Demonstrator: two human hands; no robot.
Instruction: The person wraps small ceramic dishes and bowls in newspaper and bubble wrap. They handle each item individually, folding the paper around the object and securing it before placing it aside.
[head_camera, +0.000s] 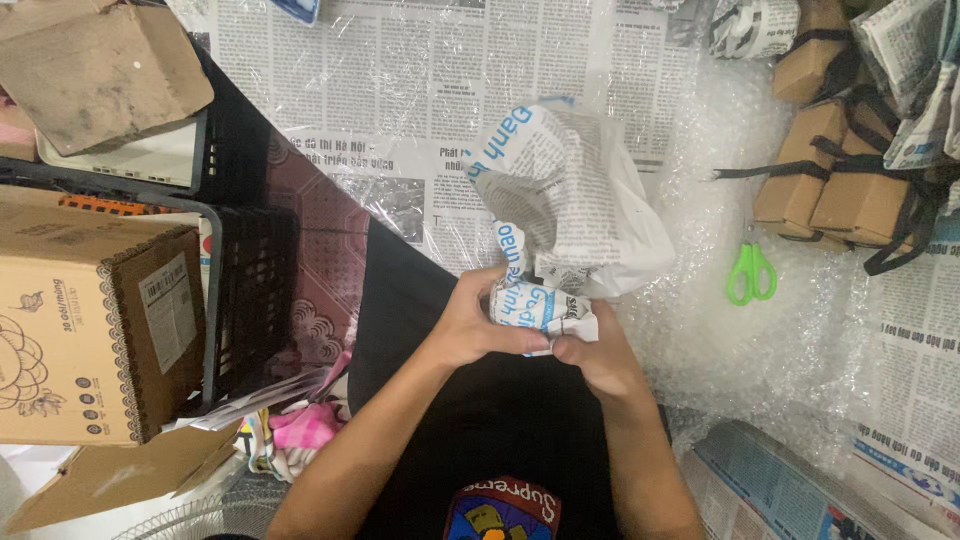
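Both hands, the left hand (470, 325) and right hand (595, 355), close their grip on a crumpled white newspaper-wrapped bundle with blue lettering (565, 215) held over the lap. Right of the grip, green-handled scissors (751, 273) lie on clear bubble wrap (720, 340). Farther right sit brown cardboard packages bound with black straps (840, 190). Left of the grip stands a tan cardboard box with a white label (95, 335) beside a black plastic crate (245, 290). Beyond, spread newspaper sheets (400, 70) cover the floor.

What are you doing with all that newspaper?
A person sitting on the floor grips a bundle wrapped in newspaper with both hands: the left hand and the right hand pinch its lower end. Bubble wrap covers the floor ahead, with green scissors lying on it. Strapped brown boxes sit further right.
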